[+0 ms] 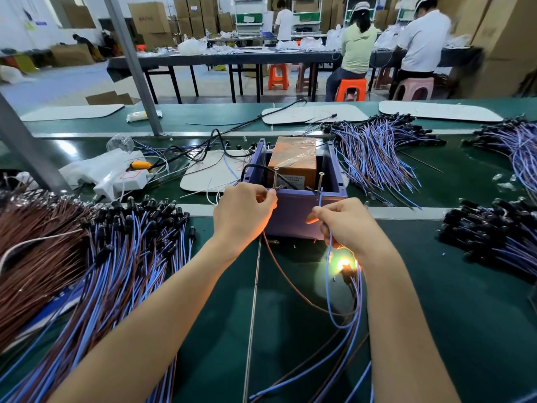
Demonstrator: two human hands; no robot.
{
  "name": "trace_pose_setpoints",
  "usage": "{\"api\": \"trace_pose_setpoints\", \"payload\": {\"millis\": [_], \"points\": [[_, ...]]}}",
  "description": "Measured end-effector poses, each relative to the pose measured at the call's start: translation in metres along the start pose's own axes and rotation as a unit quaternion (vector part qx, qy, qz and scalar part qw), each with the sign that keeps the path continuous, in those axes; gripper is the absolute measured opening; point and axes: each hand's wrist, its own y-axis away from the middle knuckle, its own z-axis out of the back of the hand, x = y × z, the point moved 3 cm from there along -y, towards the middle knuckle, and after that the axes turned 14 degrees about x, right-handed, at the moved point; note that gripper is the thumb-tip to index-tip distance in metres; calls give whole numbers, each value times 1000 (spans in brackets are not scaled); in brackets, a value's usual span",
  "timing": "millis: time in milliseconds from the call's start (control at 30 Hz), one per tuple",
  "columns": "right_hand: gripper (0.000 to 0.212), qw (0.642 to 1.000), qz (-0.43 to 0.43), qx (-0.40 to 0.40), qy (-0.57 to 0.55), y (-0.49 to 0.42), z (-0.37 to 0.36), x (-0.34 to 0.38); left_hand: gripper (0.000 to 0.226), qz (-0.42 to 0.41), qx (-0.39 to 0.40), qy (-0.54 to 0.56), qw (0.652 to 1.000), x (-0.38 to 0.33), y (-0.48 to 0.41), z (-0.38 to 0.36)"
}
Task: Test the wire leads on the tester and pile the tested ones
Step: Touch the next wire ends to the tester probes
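The tester (293, 210) is a purple box with two upright screws, holding an orange block. My left hand (242, 212) pinches a brown wire end (286, 274) against the left screw (275, 177). My right hand (347, 222) pinches a blue wire end (328, 289) up at the right screw (320, 181). Below my right wrist the lead's small lamp (344, 263) glows bright yellow. More blue and brown leads trail from there toward the near edge.
A big pile of blue and brown leads with black caps (122, 257) lies at left. Other lead piles lie at back right (374, 152) and far right (499, 239). A white power strip (116, 178) sits back left. People work at a far table.
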Motion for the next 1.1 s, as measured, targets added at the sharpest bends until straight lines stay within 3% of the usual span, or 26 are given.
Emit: {"api": "trace_pose_setpoints", "payload": {"millis": [300, 367, 400, 433, 500, 567, 633, 733, 767, 833, 900, 967, 1033, 1067, 1100], "points": [[30, 1000, 4, 0, -5, -1, 4, -2, 35, -39, 34, 52, 997, -3, 5, 1], [29, 1000, 7, 0, 0, 3, 12, 0, 34, -83, 85, 110, 987, -5, 14, 6], [30, 1000, 13, 12, -12, 9, 17, 2, 33, -115, 151, 151, 970, -6, 20, 7], [33, 998, 23, 46, -34, 16, 21, 5, 29, -147, 254, 189, 937, -7, 28, 9], [49, 977, 52, 187, -84, 35, 23, 13, 23, -187, 503, 201, 819, -5, 45, 11], [65, 940, 87, 310, -115, 53, 24, 20, 39, -208, 655, 159, 709, 0, 57, 11], [69, 943, 87, 301, -113, 55, 28, 19, 57, -226, 700, 163, 658, 0, 62, 7], [46, 989, -13, 147, 8, 36, 38, -1, 81, -244, 732, 184, 609, -4, 68, -2], [35, 988, -64, 122, 68, 28, 40, -12, 81, -240, 732, 185, 611, -4, 69, -3], [25, 969, -157, 128, 144, 17, 37, -34, 69, -221, 707, 173, 649, -5, 69, -4], [28, 947, -218, 150, 182, 11, 28, -50, 48, -180, 656, 130, 721, -1, 67, -2], [32, 939, -232, 141, 210, 6, 20, -55, 30, -126, 559, 65, 817, 12, 58, 2], [34, 939, -223, 134, 227, 5, 20, -52, 25, -89, 404, -110, 904, 31, 45, 14], [32, 940, -215, 126, 233, 6, 23, -49, 30, -56, 320, -235, 916, 43, 40, 23], [28, 946, -202, 101, 232, 6, 29, -47, 36, -9, 255, -343, 904, 56, 36, 32]]}}
